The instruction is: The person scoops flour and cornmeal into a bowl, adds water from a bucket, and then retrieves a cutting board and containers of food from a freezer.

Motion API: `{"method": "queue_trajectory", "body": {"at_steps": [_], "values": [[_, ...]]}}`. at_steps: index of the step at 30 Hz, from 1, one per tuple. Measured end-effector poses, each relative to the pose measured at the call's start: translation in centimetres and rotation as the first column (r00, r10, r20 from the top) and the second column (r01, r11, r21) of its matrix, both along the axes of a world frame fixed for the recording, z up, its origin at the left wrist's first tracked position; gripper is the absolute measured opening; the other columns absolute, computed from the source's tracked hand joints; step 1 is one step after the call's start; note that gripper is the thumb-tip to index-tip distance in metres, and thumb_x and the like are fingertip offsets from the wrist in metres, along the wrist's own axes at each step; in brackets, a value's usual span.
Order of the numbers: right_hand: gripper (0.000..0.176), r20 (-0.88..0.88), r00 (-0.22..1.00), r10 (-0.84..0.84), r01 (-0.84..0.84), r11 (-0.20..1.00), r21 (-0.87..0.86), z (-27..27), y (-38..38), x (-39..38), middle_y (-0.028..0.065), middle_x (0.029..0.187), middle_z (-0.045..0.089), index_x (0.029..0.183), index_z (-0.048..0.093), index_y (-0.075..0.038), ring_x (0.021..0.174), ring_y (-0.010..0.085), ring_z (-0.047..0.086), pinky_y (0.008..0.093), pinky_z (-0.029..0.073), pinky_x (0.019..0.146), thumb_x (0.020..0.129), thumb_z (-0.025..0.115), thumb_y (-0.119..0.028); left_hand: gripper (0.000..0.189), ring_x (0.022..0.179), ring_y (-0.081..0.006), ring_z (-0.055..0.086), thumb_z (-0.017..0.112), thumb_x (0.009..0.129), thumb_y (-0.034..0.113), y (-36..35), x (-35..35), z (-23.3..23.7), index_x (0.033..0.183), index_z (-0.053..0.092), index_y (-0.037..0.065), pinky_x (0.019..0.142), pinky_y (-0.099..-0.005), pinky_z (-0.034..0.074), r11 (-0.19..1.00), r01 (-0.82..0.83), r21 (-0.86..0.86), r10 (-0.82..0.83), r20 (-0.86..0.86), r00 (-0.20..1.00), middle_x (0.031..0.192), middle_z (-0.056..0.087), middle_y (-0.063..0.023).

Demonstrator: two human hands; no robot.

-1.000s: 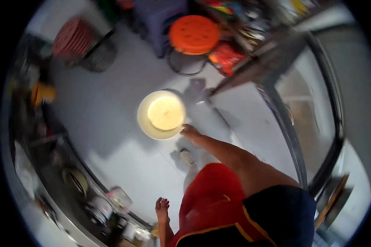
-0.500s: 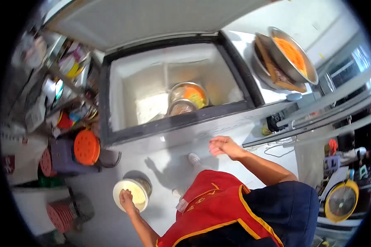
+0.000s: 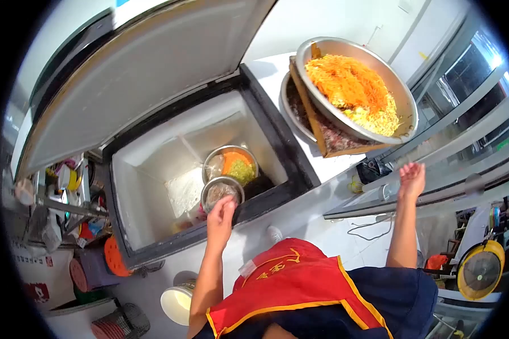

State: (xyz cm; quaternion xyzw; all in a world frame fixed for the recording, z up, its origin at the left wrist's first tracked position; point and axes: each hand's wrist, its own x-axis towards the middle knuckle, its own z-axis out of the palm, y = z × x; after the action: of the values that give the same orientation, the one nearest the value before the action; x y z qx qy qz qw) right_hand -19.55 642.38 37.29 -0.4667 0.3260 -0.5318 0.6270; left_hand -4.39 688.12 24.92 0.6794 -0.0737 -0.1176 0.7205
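Observation:
My left hand [image 3: 220, 219] reaches over the front rim of an open chest freezer [image 3: 209, 233], its loosely bent fingers overlapping the near edge of a small metal bowl [image 3: 211, 198]. Nothing shows in that hand. Behind this bowl, inside the freezer, sits a round metal container [image 3: 214, 165] with orange and yellow-green food. My right hand [image 3: 412, 179] is raised at the right, palm up with half-curled fingers apart and nothing in them. It is nearest to a large metal basin [image 3: 407, 107] of shredded orange and yellow food.
The basin rests tilted on a wood-edged board [image 3: 345, 151] over another metal bowl [image 3: 293, 104]. The freezer lid [image 3: 147, 62] stands raised. A white bucket [image 3: 176, 305] is on the floor, with a cluttered shelf [image 3: 76, 206] left and a yellow fan [image 3: 481, 271] right.
My left hand has moved from over the white bucket up to the freezer rim. My right hand has swung right and up, toward the basin. The view has turned right.

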Motion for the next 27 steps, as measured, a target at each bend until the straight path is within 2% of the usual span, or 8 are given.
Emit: {"method": "queue_trajectory", "body": {"at_steps": [2,7,12,15,16,22,25,27], "values": [[0.046,-0.083,0.989,0.125,-0.123,0.992,0.026,4.4,-1.0,1.0,0.0092,0.094,0.055,0.103,0.049,-0.001,0.085,0.0212,0.054,0.0350,0.047,0.074,0.083,0.049,-0.043,0.025,0.088,-0.0104,0.053,0.050,0.087,0.018,-3.9,2.3,4.1,0.104,0.054,0.000,0.079,-0.0232,0.041,0.995,0.089,-0.052,-0.090,-0.001,0.996,0.095,0.058,-0.0045],[0.073,-0.245,0.873,0.421,-0.389,0.905,0.169,8.1,-5.0,3.2,0.0151,0.108,0.046,0.113,0.044,0.005,0.093,0.0230,0.049,0.0362,0.047,0.076,0.072,0.057,-0.055,0.026,0.089,-0.0109,0.053,0.050,0.087,0.020,-10.3,6.0,9.3,0.106,0.054,0.002,0.081,-0.0234,0.040,0.946,0.269,-0.184,-0.267,0.034,0.963,0.095,0.057,-0.0027],[0.064,-0.292,0.779,0.555,-0.476,0.826,0.302,9.5,-9.7,5.5,0.0126,0.102,0.049,0.108,0.047,0.001,0.079,0.0217,0.053,0.0329,0.050,0.066,0.073,0.058,-0.052,0.026,0.095,-0.0156,0.053,0.047,0.088,0.019,-13.5,7.4,12.4,0.106,0.054,0.002,0.082,-0.0288,0.044,0.920,0.360,-0.156,-0.366,-0.013,0.930,0.102,0.056,-0.0069],[0.055,-0.284,0.711,0.644,-0.597,0.765,0.241,10.0,-13.1,6.9,0.0101,0.099,0.050,0.104,0.049,-0.005,0.074,0.0197,0.053,0.0305,0.049,0.059,0.074,0.059,-0.049,0.028,0.098,-0.0175,0.053,0.048,0.088,0.021,-15.4,8.4,14.1,0.107,0.053,0.001,0.084,-0.0306,0.044,0.889,0.389,-0.244,-0.392,0.036,0.919,0.105,0.054,-0.0083],[0.048,-0.279,0.765,0.581,-0.535,0.814,0.229,10.0,-14.0,7.8,0.0086,0.098,0.051,0.102,0.050,-0.009,0.075,0.0177,0.053,0.0279,0.047,0.054,0.074,0.060,-0.046,0.030,0.100,-0.0197,0.052,0.048,0.088,0.022,-16.1,9.0,14.3,0.109,0.050,0.000,0.084,-0.0320,0.044,0.877,0.390,-0.281,-0.399,0.026,0.916,0.106,0.053,-0.0091],[0.022,-0.494,0.668,0.557,-0.553,0.815,0.171,12.7,-17.1,13.1,0.0017,0.074,0.059,0.086,0.061,-0.003,0.064,0.0097,0.052,0.0223,0.041,0.058,0.084,0.053,-0.023,0.028,0.088,-0.0202,0.056,0.049,0.087,0.025,-18.8,11.4,17.5,0.103,0.048,0.001,0.079,-0.0312,0.046,0.805,0.458,-0.376,-0.505,-0.030,0.862,0.096,0.056,-0.0135],[0.022,-0.502,0.597,0.626,-0.588,0.767,0.256,12.1,-20.5,15.0,0.0054,0.079,0.061,0.090,0.060,0.001,0.069,0.0123,0.056,0.0251,0.046,0.064,0.084,0.052,-0.018,0.020,0.084,-0.0166,0.056,0.052,0.085,0.021,-19.9,11.8,17.8,0.091,0.050,0.001,0.077,-0.0298,0.047,0.829,0.423,-0.365,-0.487,-0.102,0.867,0.090,0.057,-0.0094],[0.020,-0.497,0.546,0.674,-0.620,0.724,0.301,12.9,-19.0,15.4,0.0096,0.084,0.062,0.092,0.059,0.003,0.076,0.0158,0.059,0.0283,0.049,0.069,0.081,0.050,-0.012,0.017,0.083,-0.0132,0.054,0.056,0.083,0.018,-20.8,12.5,16.2,0.085,0.053,0.002,0.077,-0.0274,0.045,0.820,0.506,-0.268,-0.526,-0.003,0.851,0.090,0.057,-0.0072]]}}
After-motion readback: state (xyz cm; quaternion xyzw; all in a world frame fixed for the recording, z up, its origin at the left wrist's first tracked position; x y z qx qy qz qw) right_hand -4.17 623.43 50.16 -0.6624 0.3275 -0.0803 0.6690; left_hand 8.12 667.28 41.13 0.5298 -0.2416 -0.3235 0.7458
